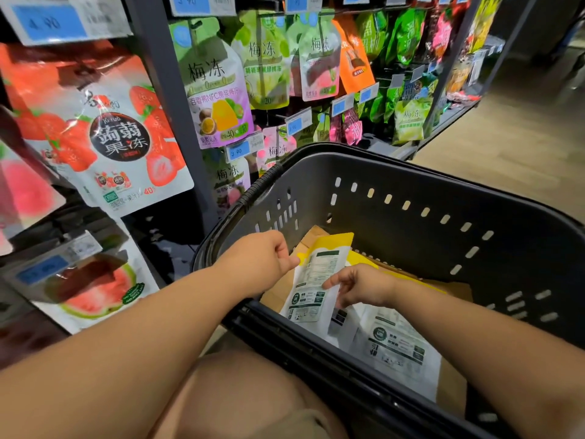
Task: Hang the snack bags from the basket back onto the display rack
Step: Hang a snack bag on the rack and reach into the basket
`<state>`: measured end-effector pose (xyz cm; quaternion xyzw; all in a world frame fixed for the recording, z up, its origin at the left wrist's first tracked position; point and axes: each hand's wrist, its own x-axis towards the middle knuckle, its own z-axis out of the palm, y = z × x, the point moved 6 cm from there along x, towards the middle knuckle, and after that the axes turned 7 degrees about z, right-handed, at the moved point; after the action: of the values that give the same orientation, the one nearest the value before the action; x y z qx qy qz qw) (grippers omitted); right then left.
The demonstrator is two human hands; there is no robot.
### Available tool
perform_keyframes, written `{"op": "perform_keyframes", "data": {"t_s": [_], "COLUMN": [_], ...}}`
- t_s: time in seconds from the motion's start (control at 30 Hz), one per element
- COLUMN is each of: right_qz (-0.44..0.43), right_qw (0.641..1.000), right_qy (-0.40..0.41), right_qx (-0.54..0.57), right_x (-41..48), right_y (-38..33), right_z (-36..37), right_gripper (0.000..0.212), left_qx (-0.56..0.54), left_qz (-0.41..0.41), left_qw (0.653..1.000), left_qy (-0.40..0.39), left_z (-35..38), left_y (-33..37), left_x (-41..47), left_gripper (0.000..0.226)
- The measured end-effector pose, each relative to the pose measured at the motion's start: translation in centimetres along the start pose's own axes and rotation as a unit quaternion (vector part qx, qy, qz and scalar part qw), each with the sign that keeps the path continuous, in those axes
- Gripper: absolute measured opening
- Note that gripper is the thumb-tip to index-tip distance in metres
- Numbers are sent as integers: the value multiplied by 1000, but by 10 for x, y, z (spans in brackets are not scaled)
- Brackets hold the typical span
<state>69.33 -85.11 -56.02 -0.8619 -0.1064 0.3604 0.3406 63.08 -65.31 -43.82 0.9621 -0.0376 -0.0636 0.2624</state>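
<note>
A dark grey plastic basket point(411, 185) sits in front of me, beside the display rack point(164, 90). Inside it lie several snack bags, back side up. A yellow and white snack bag point(316, 280) is tilted up off the pile. My left hand point(262, 261) pinches its upper left edge near the yellow top. My right hand point(361, 285) grips its right edge, fingers curled under it. Another white snack bag point(395, 346) lies flat in the basket's near right part.
Hanging on the rack's hooks are a strawberry jelly bag point(107, 134), a passion-fruit bag point(215, 90) and green bags point(408, 33), with blue price tags point(240, 150) between them. Brown cardboard point(452, 388) lines the basket bottom. My knee point(247, 397) is below the basket. Wooden floor point(506, 137) extends right.
</note>
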Motion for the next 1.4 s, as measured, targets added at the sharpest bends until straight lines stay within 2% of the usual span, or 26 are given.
{"op": "perform_keyframes", "data": {"t_s": [0.17,0.27,0.33,0.4,0.5,0.57,0.67,0.77,0.97,1.17,1.23,1.3,1.37,1.4], "right_qz": [-23,-43,-71,-78,-98,-118,-98,-76,-113,-139,-148,-156,-157,-157], "right_qw": [997,991,970,937,920,921,925,924,881,853,843,827,819,819], "right_qy": [67,103,170,220,257,276,307,359,447,400,355,314,298,290], "right_qx": [-31,-66,-158,-259,-281,-249,-200,-104,109,306,376,440,466,470], "right_x": [2,1,-2,-6,-12,-15,-19,-31,-59,-63,-60,-58,-58,-57], "right_y": [-11,-18,-25,-30,-39,-43,-50,-59,-71,-84,-92,-100,-108,-111], "right_z": [0,0,-7,-14,-21,-28,-43,-61,-100,-108,-101,-94,-87,-83], "right_gripper": [21,20,16,28,27,24,25,25,28,22,19,17,17,16], "left_qx": [3,7,10,11,3,-5,-23,-37,-56,-129,-158,-200,-275,-325], "left_qz": [4,6,9,8,8,10,5,-5,-34,-57,-56,-42,-26,-30], "left_qw": [1000,1000,1000,1000,1000,1000,999,999,998,989,985,979,961,945], "left_qy": [5,8,10,12,19,29,36,33,23,44,29,-1,-11,-15], "left_z": [0,0,0,-2,-2,-3,-4,-6,-6,-9,-8,-6,-7,-8], "left_y": [-2,-2,-2,-1,0,0,0,0,-3,-4,-5,-2,1,0], "left_x": [1,1,1,1,0,-1,-1,-2,-3,-3,-2,-1,-3,-4], "left_gripper": [28,28,29,29,30,32,33,36,39,50,57,73,82,78]}}
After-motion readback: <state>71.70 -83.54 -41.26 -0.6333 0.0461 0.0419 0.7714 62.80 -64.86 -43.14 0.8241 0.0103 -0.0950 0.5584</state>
